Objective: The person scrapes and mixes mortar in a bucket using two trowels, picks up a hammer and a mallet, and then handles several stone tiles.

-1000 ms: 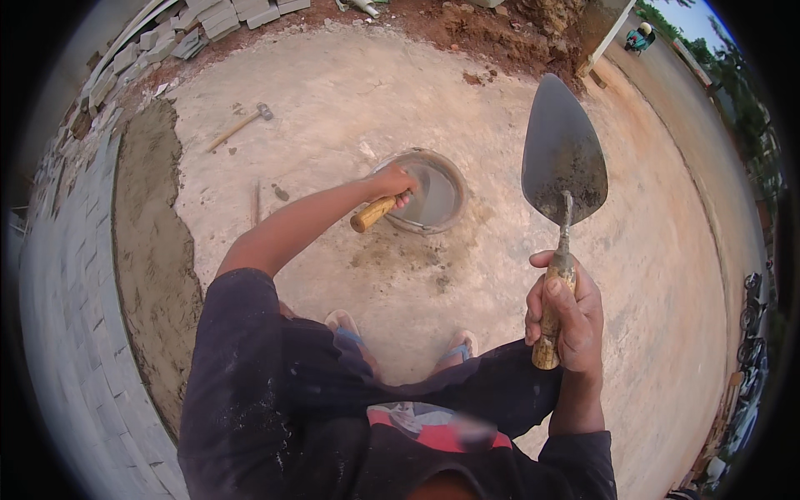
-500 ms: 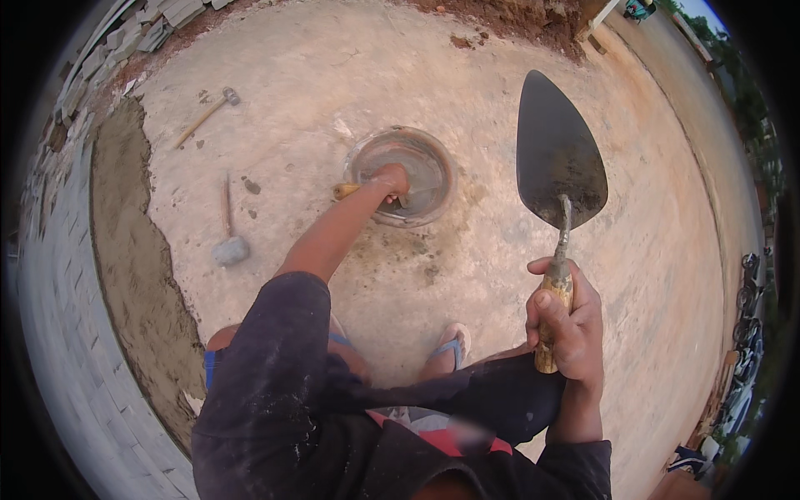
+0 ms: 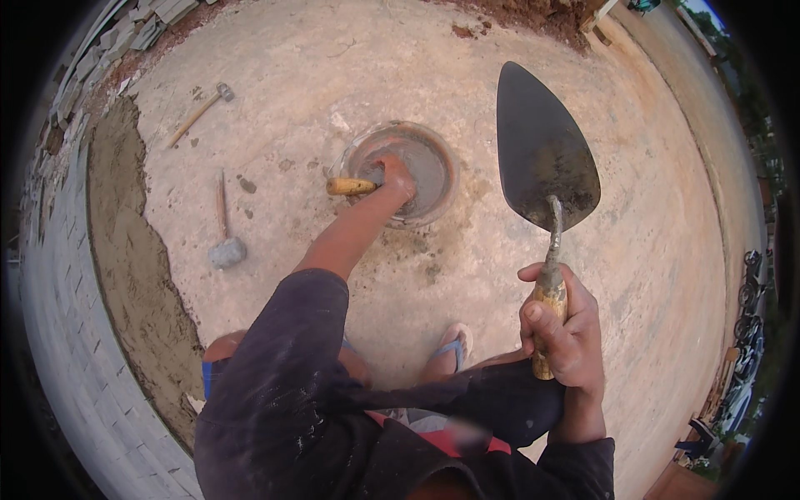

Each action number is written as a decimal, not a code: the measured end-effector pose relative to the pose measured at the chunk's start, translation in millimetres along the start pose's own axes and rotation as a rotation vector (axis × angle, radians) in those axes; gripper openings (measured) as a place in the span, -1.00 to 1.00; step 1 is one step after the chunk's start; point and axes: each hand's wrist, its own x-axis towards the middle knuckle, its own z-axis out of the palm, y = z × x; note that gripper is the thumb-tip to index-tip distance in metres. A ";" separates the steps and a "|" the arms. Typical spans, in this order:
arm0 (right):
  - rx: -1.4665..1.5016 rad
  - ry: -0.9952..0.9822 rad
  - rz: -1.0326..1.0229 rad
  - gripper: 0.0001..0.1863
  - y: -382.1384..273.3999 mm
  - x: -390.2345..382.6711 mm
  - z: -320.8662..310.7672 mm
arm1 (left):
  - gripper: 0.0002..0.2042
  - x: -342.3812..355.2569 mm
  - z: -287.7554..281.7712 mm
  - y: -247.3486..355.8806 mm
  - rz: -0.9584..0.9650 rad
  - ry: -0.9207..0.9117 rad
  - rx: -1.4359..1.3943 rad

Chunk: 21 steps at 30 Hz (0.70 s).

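My right hand [image 3: 560, 329] is closed around the worn wooden handle of a pointed trowel [image 3: 546, 146]. Its dark, broad blade points away from me, with some residue near the shank. My left hand [image 3: 398, 179] reaches into a round, shallow basin [image 3: 454, 171] of murky grey water on the ground. A wooden-handled tool [image 3: 350, 186] juts leftward from under that hand, its handle over the basin's rim. The fingers look curled around its working end, which is mostly hidden by the hand and the water.
To the left lie a mallet [image 3: 227, 252] with a grey head and a small hammer [image 3: 200, 112]. Beyond them runs a strip of wet mortar [image 3: 133, 242] beside grey paving blocks [image 3: 75, 308]. Stacked blocks [image 3: 117, 42] stand far left; parked motorcycles [image 3: 746, 333] show at the right edge.
My left hand has shifted and turned slightly in the basin, and more of the wooden handle now shows. The trowel in my right hand has moved slightly left.
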 end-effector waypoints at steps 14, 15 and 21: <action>-0.048 -0.021 0.004 -0.60 -1.0 -1.5 -2.0 | -0.68 -0.8 16.8 9.8 0.447 0.097 -0.305; -0.048 -0.030 0.005 -0.60 -1.9 -1.3 -1.4 | -0.68 -3.1 25.0 6.0 0.441 0.188 -0.278; -0.088 -0.011 -0.031 -0.53 0.6 -1.2 -1.0 | -0.58 -40.1 -6.9 -21.3 0.098 0.172 -0.501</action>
